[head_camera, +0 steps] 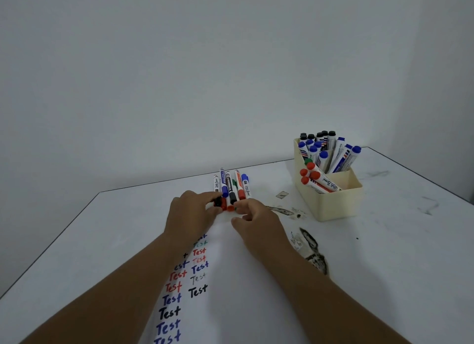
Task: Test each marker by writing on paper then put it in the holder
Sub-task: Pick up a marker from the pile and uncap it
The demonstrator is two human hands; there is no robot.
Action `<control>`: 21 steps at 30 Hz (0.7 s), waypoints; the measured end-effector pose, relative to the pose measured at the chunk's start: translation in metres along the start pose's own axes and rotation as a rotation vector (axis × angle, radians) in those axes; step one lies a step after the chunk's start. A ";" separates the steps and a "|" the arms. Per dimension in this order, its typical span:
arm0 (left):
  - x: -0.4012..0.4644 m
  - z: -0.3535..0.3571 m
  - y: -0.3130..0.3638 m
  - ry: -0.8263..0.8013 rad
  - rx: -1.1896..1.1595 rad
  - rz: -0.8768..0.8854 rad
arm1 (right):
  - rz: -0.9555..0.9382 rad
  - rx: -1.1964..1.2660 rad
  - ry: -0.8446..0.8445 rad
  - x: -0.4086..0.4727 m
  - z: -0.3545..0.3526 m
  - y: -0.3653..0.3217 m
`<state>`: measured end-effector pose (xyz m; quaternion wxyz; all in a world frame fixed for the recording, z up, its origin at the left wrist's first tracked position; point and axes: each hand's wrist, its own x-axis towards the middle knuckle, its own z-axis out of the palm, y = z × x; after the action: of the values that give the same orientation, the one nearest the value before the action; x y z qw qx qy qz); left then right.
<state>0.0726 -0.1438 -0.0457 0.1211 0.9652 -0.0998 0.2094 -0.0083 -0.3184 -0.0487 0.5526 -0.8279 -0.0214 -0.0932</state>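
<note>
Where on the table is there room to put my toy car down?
Free patches: the bare table left of the left hand, and the far right corner behind the holder. Crowded: the loose markers by both hands, and the paper with writing.

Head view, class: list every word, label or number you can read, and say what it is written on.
"Test": handwritten repeatedly in black, blue, red and green on the paper.
Printing on the loose markers: too small to read.
Labels on the markers in the holder: too blurred to read.
</note>
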 end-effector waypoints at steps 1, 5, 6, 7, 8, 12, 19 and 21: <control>-0.001 0.000 -0.001 0.012 0.005 0.008 | 0.003 0.004 0.000 0.000 0.000 0.000; -0.012 -0.007 -0.004 0.099 -0.042 0.051 | 0.017 0.029 0.009 0.000 0.000 0.002; -0.016 -0.011 -0.004 0.123 -0.065 0.058 | 0.021 0.027 0.011 0.000 0.000 0.002; -0.021 -0.016 -0.004 0.142 -0.091 0.057 | 0.026 0.025 0.011 0.001 -0.001 0.001; -0.026 -0.021 -0.004 0.154 -0.122 0.046 | 0.032 0.022 0.013 0.001 -0.001 0.000; -0.055 -0.042 -0.004 0.163 -0.315 -0.064 | 0.042 0.012 0.022 0.001 -0.001 -0.002; -0.098 -0.073 0.001 0.156 -0.997 -0.206 | -0.107 0.153 0.080 -0.007 0.001 -0.008; -0.104 -0.072 -0.001 0.124 -1.123 -0.226 | -0.131 0.286 0.026 -0.010 0.004 -0.009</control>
<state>-0.0473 -0.1079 -0.0271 0.6420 0.7436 -0.0848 0.1665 -0.0187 -0.3108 -0.0433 0.6579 -0.7363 -0.0814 -0.1355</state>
